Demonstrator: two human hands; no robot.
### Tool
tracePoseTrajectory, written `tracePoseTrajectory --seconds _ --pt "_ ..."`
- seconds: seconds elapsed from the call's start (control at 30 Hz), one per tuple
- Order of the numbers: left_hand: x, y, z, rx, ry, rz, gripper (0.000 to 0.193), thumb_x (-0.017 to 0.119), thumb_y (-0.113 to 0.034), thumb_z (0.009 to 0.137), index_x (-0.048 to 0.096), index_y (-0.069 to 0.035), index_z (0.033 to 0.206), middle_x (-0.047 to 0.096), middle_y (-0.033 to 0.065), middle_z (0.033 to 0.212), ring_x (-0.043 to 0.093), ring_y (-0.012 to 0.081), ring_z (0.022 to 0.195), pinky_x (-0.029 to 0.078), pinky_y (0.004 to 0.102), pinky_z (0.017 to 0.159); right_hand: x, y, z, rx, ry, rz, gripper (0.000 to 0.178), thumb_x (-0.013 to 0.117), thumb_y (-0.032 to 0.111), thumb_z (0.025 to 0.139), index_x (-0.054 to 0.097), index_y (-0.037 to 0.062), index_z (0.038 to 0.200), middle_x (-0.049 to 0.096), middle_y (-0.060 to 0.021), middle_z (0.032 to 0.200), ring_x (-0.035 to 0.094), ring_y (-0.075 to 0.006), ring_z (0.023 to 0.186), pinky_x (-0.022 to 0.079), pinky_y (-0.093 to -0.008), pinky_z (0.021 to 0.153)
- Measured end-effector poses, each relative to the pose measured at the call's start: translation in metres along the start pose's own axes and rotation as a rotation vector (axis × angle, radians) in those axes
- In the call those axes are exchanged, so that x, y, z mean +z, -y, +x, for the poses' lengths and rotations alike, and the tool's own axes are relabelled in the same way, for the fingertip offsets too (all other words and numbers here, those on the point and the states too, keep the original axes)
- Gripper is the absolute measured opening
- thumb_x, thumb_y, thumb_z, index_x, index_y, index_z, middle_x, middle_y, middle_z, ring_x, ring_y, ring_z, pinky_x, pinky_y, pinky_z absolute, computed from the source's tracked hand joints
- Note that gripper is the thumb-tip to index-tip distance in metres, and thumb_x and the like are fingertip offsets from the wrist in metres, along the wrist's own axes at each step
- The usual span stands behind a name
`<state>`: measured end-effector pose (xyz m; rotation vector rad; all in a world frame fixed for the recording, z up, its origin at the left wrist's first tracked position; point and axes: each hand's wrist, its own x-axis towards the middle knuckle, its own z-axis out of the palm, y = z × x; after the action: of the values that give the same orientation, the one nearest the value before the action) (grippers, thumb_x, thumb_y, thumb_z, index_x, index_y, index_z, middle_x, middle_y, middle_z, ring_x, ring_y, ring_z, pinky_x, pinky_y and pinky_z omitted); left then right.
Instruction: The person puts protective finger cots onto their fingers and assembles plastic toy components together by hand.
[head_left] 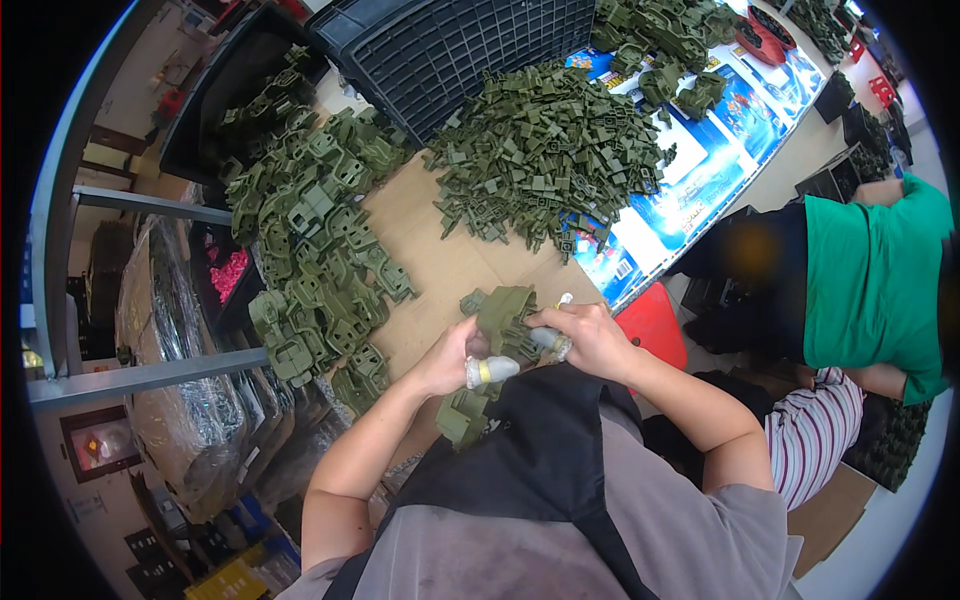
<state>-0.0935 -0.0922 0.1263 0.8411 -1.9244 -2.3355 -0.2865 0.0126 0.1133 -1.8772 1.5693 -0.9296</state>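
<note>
In front of my apron I hold an olive-green moulded plastic part (pixel 505 310), shaped like a toy vehicle body. My left hand (pixel 455 358) grips its left side, a pale wrapped thumb with a yellow band lying across the near edge. On the other side my right hand (pixel 588 338) is closed on the part, also with a wrapped digit; its fingertips are partly hidden. Another olive-green part (pixel 462 415) hangs just below my left hand, against the apron; I cannot tell whether it joins the held one. Ahead lies a heap of small green pieces (pixel 560 150).
Larger green shells (pixel 320 230) are piled along the left of the cardboard-covered table (pixel 420 290). A black crate (pixel 450 60) stands at the back. Metal bars (pixel 150 380) run at left. A person in a green shirt (pixel 870 285) and a striped sleeve (pixel 815 435) are at right, near a red stool (pixel 652 325).
</note>
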Motion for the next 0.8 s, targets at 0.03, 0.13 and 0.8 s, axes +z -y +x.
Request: tracePoseTrajectory --seconds 0.03,0.13,0.8 --pt "0.001 -0.004 -0.001 -0.022 0.001 0.095 0.054 0.066 -0.001 0.069 0.039 0.000 0.116 0.055 0.0061 0.099 0.056 0.0089 0.080 0.047 0.0224 0.066 0.000 -0.001 -0.001 -0.003 -0.013 0.022 0.035 0.053 -0.003 0.058 0.054 0.0066 0.092 0.054 -0.0130 0.068 0.056 -0.0319 0.063 0.046 -0.0399 0.056" --pt "0.006 -0.006 -0.002 0.018 -0.018 0.126 0.052 0.066 -0.002 0.069 0.040 0.000 0.114 0.056 0.0050 0.092 0.055 0.0070 0.075 0.046 0.0209 0.063 -0.001 0.000 0.001 -0.048 0.011 -0.084 0.036 0.058 -0.001 0.058 0.058 0.0081 0.093 0.054 -0.0110 0.062 0.056 -0.0294 0.057 0.045 -0.0371 0.053" --pt "-0.017 0.066 -0.018 -0.098 -0.812 -0.608 0.043 0.056 -0.036 0.078 0.053 -0.005 0.107 0.058 0.0083 0.100 0.055 0.0208 0.087 0.045 0.0343 0.074 0.113 -0.200 0.012 0.601 -0.277 -0.405 0.027 0.041 0.007 0.077 0.041 0.0025 0.103 0.056 -0.0207 0.085 0.057 -0.0347 0.074 0.046 -0.0435 0.059"
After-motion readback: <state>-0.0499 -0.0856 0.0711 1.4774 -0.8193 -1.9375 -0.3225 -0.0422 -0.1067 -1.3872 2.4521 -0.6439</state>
